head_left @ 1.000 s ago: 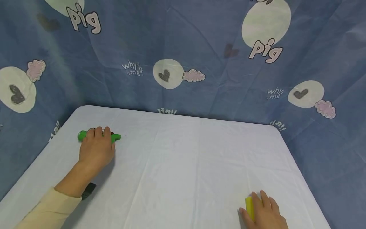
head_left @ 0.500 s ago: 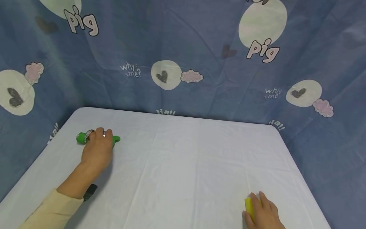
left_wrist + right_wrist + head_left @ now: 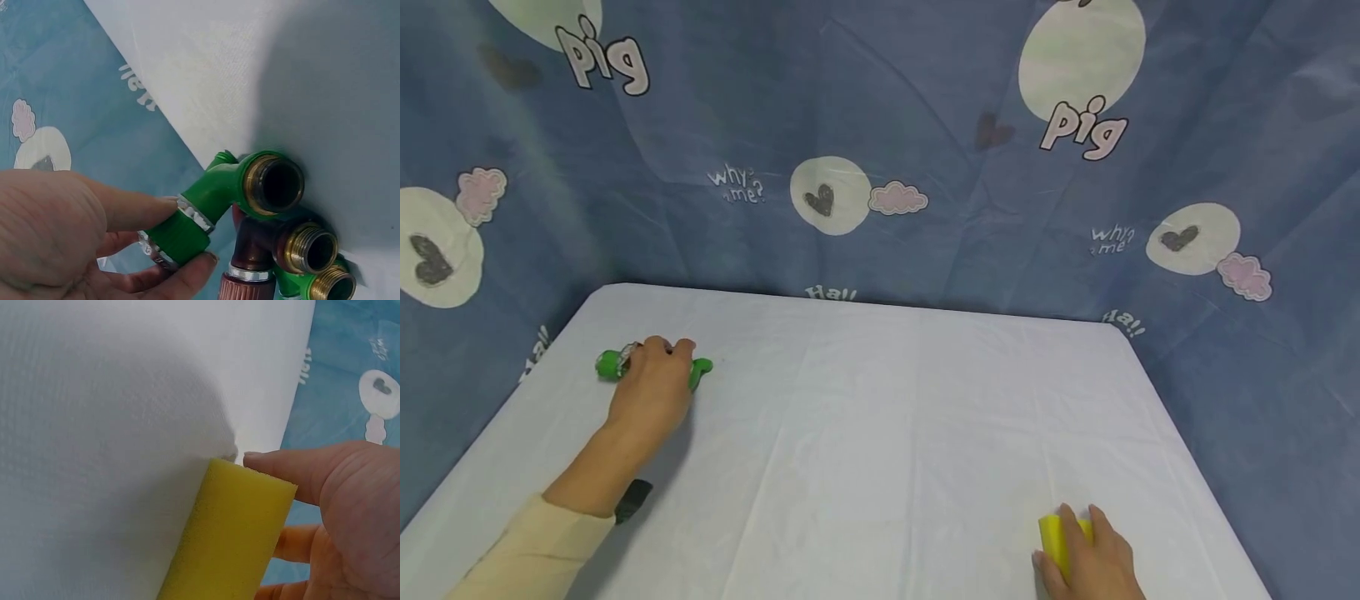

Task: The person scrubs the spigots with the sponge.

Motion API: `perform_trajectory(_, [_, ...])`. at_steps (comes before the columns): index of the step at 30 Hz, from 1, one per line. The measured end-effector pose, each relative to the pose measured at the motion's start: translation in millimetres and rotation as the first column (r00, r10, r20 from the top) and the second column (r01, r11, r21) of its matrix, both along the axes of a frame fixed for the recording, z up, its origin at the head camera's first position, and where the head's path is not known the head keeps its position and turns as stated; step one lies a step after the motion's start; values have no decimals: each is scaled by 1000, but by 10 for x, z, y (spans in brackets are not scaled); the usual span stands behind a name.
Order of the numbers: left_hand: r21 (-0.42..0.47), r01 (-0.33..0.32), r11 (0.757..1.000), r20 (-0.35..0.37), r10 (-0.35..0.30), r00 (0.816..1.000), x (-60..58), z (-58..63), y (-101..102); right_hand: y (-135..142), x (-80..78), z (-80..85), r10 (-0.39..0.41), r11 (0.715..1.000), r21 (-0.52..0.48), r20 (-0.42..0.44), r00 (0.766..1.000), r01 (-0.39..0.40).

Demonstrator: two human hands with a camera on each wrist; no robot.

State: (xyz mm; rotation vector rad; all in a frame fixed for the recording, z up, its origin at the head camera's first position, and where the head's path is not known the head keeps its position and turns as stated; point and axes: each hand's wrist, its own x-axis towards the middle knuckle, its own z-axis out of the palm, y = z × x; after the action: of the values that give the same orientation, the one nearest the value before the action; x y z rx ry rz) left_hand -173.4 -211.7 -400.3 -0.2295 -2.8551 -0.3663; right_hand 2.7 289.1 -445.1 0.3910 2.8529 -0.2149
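Note:
At the far left of the white table, my left hand (image 3: 651, 392) pinches a green pipe elbow (image 3: 212, 190) between thumb and fingers. The elbow carries a silver ring and a brass threaded mouth. Beside it in the left wrist view are a brown elbow (image 3: 250, 244) with a ribbed collar and another green elbow (image 3: 289, 284), partly hidden behind it. In the head view the hand covers most of these fittings. At the near right, my right hand (image 3: 1097, 558) holds a yellow sponge block (image 3: 231, 531), its fingers over it and partly hidden by it in the right wrist view.
A white cloth covers the table (image 3: 850, 417), whose back edge meets a blue printed curtain (image 3: 880, 108). The same curtain hangs along both sides. A black device (image 3: 634, 500) sits at the left wrist, by the cream sleeve (image 3: 542, 542).
My left hand's fingers have shifted over the fittings, and the silver ring shows more now. The right thumb has drawn in closer to the sponge. The head view has turned slightly.

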Motion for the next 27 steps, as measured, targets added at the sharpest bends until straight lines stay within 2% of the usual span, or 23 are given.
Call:
perform_trajectory(3, [3, 1, 1000, 12, -1, 1000, 2, -5, -14, -2, 12, -12, -17, 999, 35, 2, 1000, 17])
perform_trajectory(10, [-17, 43, 999, -62, -44, 997, -6, 1, -40, -10, 19, -37, -55, 997, 63, 25, 998, 53])
perform_trajectory(18, [-1, 45, 999, -22, -45, 999, 24, 59, -42, 6, 14, -20, -30, 999, 28, 1, 1000, 30])
perform_trajectory(23, [90, 56, 994, 55, -61, 997, 79, 175, 8, -6, 28, 25, -24, 1000, -14, -25, 999, 23])
perform_trajectory(27, [189, 78, 979, 181, -113, 977, 104, 301, 92, -68, 73, 81, -6, 995, -102, -100, 995, -4])
